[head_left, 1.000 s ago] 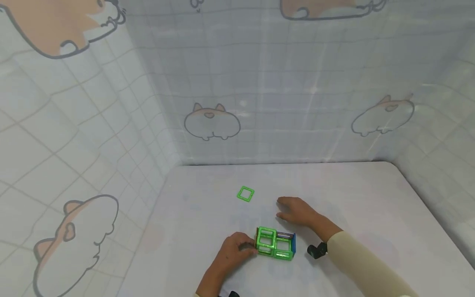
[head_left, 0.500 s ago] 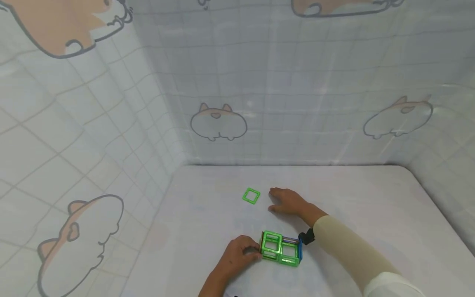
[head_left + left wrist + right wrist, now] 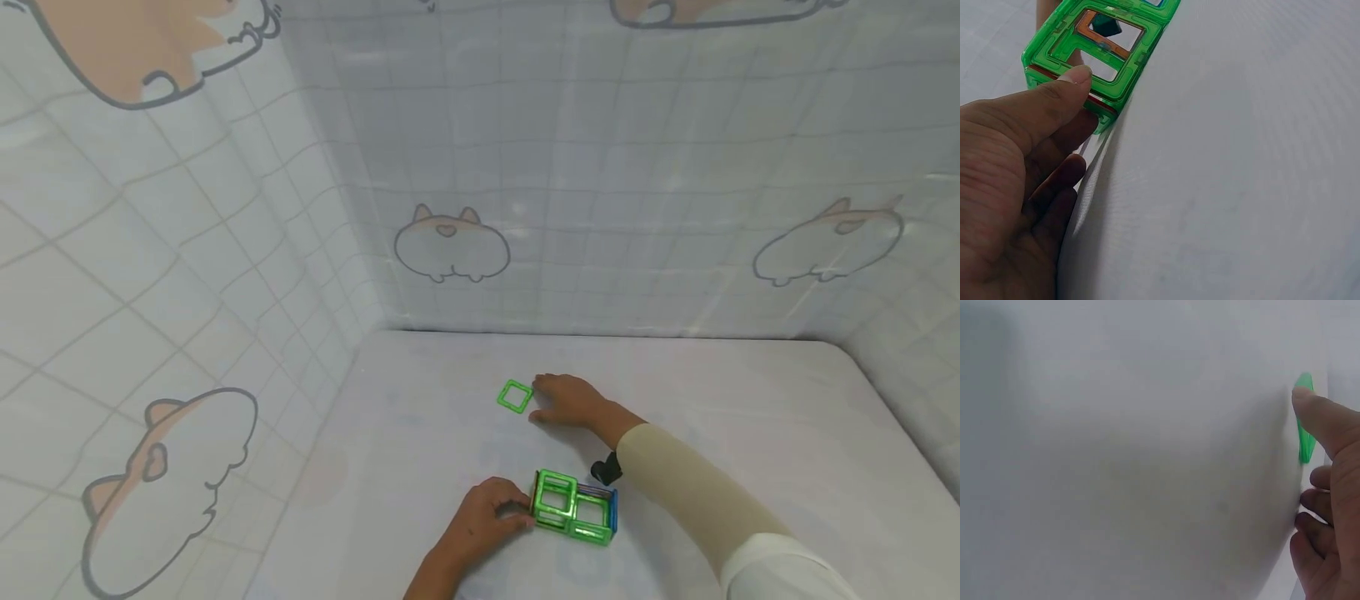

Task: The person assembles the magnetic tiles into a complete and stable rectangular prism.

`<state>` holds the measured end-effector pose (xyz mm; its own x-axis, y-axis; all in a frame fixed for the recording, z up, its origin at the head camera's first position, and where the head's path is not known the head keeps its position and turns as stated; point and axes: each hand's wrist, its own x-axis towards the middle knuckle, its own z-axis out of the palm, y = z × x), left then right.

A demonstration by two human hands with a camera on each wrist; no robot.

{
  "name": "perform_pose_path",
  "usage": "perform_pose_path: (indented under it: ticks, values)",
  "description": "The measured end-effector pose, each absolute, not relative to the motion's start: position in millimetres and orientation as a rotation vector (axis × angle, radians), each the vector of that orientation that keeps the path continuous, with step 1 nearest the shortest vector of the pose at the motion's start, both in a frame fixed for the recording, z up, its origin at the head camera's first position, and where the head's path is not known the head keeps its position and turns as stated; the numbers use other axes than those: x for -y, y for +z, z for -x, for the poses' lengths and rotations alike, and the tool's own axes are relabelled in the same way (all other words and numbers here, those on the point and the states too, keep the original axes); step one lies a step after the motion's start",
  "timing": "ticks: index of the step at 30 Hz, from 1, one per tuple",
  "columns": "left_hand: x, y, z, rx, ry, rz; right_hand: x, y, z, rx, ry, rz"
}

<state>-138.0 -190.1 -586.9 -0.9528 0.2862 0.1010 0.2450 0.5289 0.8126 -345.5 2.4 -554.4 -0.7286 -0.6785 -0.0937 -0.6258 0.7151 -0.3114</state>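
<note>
A small block structure of green, see-through magnetic tiles [image 3: 572, 502] lies on the white surface, with a blue tile at its right end. At its left end my left hand [image 3: 480, 525] holds it. In the left wrist view the thumb presses the edge of the green tile structure [image 3: 1127, 76], where red-brown strips show too. A single green square magnetic tile [image 3: 508, 407] lies flat further back. My right hand [image 3: 573, 402] is beside its right corner, fingers loosely extended. In the right wrist view the thumb covers part of the green tile [image 3: 1305, 449]; contact is unclear.
A black wrist camera [image 3: 607, 469] on the right wrist is just above the structure's right end. Fabric walls [image 3: 600, 267] with cartoon animal prints rise at the back, left and right of the surface.
My right hand has moved left and back, from apart to the single green tile's side. My left hand stays at the structure's left end. The head view has shifted slightly.
</note>
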Motion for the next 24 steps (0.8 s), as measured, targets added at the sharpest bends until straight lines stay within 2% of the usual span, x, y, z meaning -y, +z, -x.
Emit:
perform_pose_path:
  ticks: [11,24]
  values:
    - [186,-587,136,-2.693,1.405,-0.451,21,-558,337,-2.797,-0.418,0.964]
    - [181,-585,141,-2.671,1.402,-0.481,4,-546,334,-2.845,-0.491,0.990]
